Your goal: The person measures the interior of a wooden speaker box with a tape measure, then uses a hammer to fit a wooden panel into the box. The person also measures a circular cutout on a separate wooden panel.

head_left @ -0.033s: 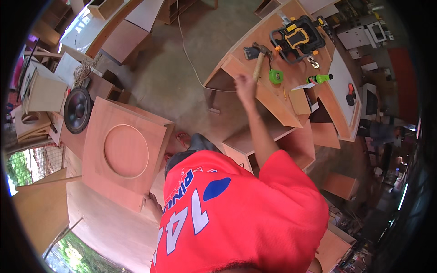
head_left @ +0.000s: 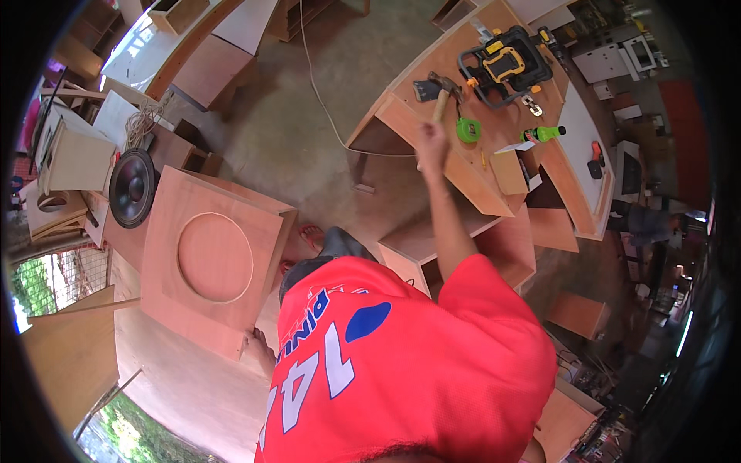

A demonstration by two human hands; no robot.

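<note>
A hammer lies over the near edge of the wooden workbench, its head on the top. My right hand is closed around the lower part of its handle. On the left, my left hand rests at the near right corner of a large plywood box, fingers lying against the panel. That box has a round cut-out in its face. Beside the box's far left corner sits a black speaker cone.
On the bench are a yellow-and-black work light, a green tape measure, a green bottle and a small cardboard box. A cable crosses the floor. An open wooden cabinet stands below the bench.
My right hand has moved slightly right onto the hammer handle and closed around it. My left hand stays at the box corner.
</note>
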